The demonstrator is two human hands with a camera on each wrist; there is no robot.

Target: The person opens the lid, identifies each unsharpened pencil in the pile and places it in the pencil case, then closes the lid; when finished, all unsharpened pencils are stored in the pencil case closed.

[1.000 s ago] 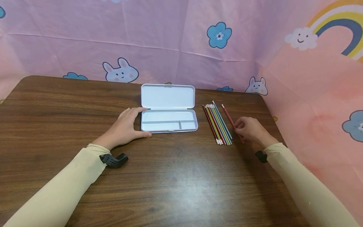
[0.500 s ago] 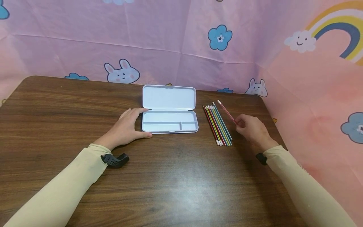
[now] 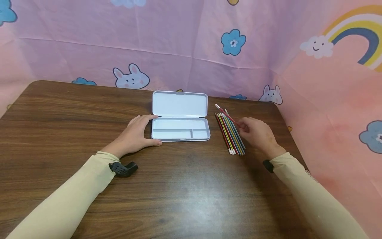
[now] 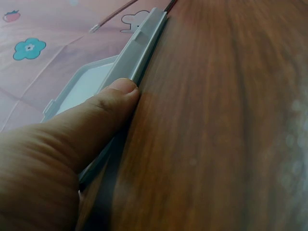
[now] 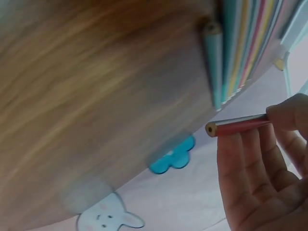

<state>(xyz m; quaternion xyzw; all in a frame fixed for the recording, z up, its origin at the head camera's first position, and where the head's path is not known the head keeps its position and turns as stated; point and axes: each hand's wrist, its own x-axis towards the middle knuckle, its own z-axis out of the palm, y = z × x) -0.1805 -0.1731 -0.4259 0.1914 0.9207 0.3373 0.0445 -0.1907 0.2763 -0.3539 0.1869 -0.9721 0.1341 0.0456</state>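
Note:
A white pencil case (image 3: 171, 134) lies with its lid up on the table. My left hand (image 3: 131, 137) holds its left end, thumb along the front edge and index finger at the hinge corner; in the left wrist view the thumb (image 4: 103, 108) presses on the front wall. My right hand (image 3: 258, 134) pinches a red pencil (image 3: 222, 110) between thumb and fingers, its white eraser end pointing back left. That pencil crosses above a row of several colored pencils (image 3: 229, 136). In the right wrist view, its unsharpened end (image 5: 231, 126) sticks out past the fingers.
The case has one long compartment (image 3: 179, 124) at the back and two smaller ones in front. The brown wooden table (image 3: 167, 192) meets a pink and purple printed cloth (image 3: 179, 43) at the back and right.
My right hand has lifted the red pencil from beside the row and moved it left, over the other pencils. My left hand stays on the case; the head view has shifted slightly.

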